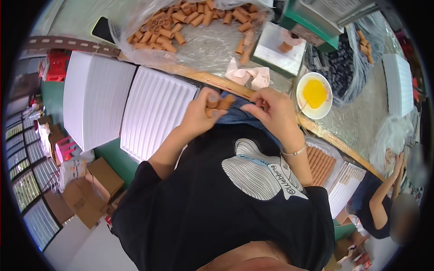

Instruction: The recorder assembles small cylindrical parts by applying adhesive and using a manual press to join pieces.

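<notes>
My left hand (199, 110) is closed round several short orange-brown tubes (223, 104) in front of my lap, just off the table's wooden edge. Their ends point in different directions, and my fingers cover part of them. Across a small gap, my right hand (274, 110) has its thumb stretched toward the tubes, apart from the curled fingers; I see nothing between them. More such tubes (158, 34) lie heaped on clear plastic sheeting on the table. To the right of my right hand stands a white bowl (300, 90) of yellow liquid, with a thin stick leaning in it.
A crumpled pale cloth (248, 76) lies by the table edge, near a metal block (279, 49) under a green machine (312, 27). Black small parts (337, 61) fill a plastic bag. White ridged trays (158, 108) stand at left, tubes in rows (320, 165) at right. Another person (379, 203) works far right.
</notes>
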The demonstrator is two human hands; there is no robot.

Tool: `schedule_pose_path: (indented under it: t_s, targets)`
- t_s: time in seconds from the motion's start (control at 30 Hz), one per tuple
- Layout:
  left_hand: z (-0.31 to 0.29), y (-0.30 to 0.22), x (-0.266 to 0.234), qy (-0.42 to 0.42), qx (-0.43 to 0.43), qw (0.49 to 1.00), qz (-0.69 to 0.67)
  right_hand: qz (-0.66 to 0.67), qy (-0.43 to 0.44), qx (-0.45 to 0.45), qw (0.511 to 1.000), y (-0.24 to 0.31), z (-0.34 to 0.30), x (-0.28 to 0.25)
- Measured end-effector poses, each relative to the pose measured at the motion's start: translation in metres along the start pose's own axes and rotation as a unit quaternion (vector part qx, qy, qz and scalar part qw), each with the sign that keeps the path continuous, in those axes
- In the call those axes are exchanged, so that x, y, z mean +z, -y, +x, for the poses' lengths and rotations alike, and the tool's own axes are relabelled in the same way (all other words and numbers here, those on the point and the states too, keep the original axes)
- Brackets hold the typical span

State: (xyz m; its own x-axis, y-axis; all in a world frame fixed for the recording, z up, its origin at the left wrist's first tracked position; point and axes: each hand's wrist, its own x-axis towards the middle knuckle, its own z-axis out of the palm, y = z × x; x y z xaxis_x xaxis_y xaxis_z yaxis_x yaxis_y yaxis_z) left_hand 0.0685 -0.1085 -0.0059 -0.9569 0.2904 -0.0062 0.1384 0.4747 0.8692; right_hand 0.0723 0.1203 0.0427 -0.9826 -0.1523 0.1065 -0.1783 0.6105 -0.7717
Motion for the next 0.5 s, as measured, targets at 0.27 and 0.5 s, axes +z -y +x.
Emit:
schedule_pose_path:
  t_s: [0.27, 0.5]
  targets:
    - [-0.02, 0.141, -0.036, -0.119, -0.22, 0.954, 0.168, 0.051, -0.037, 0.069, 0.996, -0.013, -0.008, -0.017]
    - [-0.002, 0.157, -0.029, -0.044, -0.247, 0.943, 0.218, 0.063, -0.078, 0.083, 0.991, -0.015, -0.015, -0.031]
